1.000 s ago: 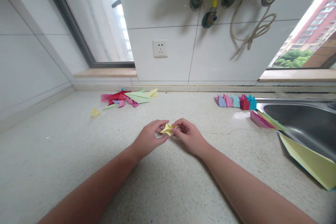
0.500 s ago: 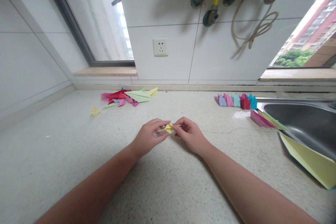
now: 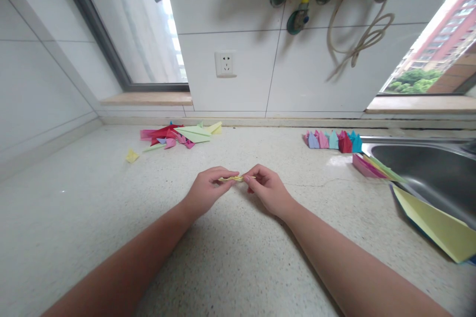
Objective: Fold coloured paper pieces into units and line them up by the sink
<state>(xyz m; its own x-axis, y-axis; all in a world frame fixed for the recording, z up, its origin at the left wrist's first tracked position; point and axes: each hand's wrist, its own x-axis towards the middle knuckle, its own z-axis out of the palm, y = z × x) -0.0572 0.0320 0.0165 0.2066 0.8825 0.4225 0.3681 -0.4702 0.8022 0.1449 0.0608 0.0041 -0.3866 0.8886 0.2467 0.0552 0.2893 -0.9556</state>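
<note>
A small piece of folded yellow paper (image 3: 235, 178) is held between my two hands, just above the speckled countertop (image 3: 226, 257). My left hand (image 3: 210, 189) pinches one end, thumb below and fingers above. The other end is gripped by the thumb and fingertips of my right hand (image 3: 266, 185). From here the paper looks thin and nearly edge-on, and the fingers cover parts of it. Its exact folded shape cannot be made out.
Folded paper pieces, including a green paper plane (image 3: 193, 133), lie piled at back left, near a small yellow folded piece (image 3: 132, 156). Colourful origami (image 3: 332, 141) stands in a row at back right. Coloured sheets (image 3: 435, 220) lie beside the metal sink (image 3: 427, 163).
The yellow paper showed a wider, opened middle before; now it appears flatter and narrower. My left fingers have closed over it. The whole view has shifted slightly.
</note>
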